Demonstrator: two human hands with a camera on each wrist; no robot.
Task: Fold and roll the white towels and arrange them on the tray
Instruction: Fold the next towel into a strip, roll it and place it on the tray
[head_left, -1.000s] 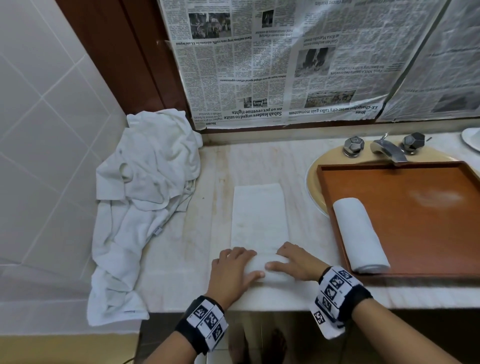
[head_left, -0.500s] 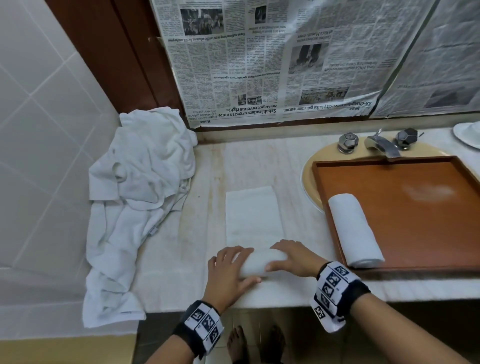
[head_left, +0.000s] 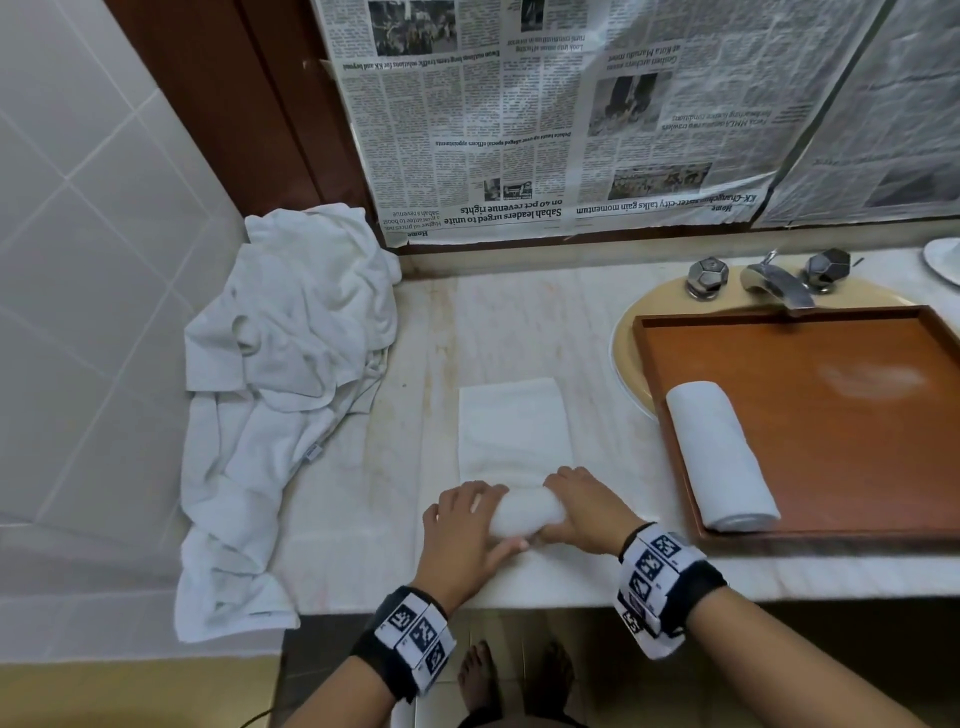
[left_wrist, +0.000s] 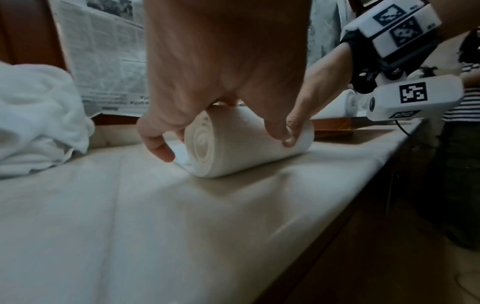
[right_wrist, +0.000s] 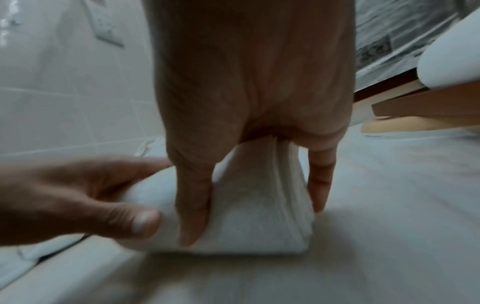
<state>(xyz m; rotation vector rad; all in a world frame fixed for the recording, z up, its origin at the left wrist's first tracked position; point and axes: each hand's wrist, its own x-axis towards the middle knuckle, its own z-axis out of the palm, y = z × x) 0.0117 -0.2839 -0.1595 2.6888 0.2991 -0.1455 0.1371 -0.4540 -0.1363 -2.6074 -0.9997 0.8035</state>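
Left hand (head_left: 462, 530) curls over the left end of the half-rolled towel (head_left: 524, 512), thumb behind, keeping the coil tight on the bench (head_left: 363, 493). Right hand (head_left: 584, 506) grips the right end likewise, presumably for even rolling. One finished roll (head_left: 719, 457) lies on the tray (head_left: 857, 441), at its left edge.

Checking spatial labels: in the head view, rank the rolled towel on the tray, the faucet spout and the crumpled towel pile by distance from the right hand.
1. Rolled towel, right of the right hand, on the tray.
2. Crumpled towel pile, far left.
3. Faucet spout, back right.
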